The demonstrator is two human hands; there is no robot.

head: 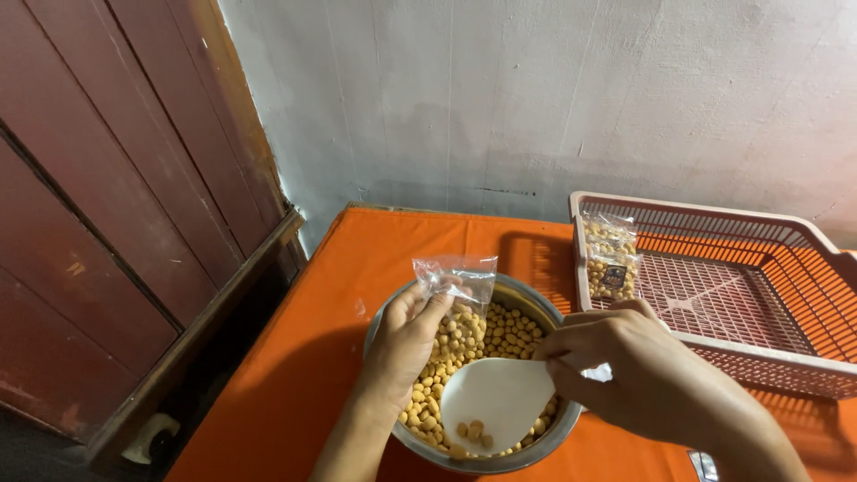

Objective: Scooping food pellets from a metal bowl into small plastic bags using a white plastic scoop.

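The left hand [406,344] pinches a small clear plastic bag [457,299], partly filled with yellow round snacks, over the steel bowl [536,308] near centre of the orange table [375,241]. The right hand [638,370] grips a white scoop [495,397] holding a few pieces. One filled packet [611,259] leans in the pink basket [786,357] at right; the bowl is mostly full.

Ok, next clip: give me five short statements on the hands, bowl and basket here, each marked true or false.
1. The left hand holds a clear plastic bag over the metal bowl. True.
2. The right hand holds a metal fork. False: it holds a white scoop.
3. The bowl is empty. False: it is full of small yellow snack balls.
4. One filled packet leans inside the basket. True.
5. The tablecloth is blue. False: orange.
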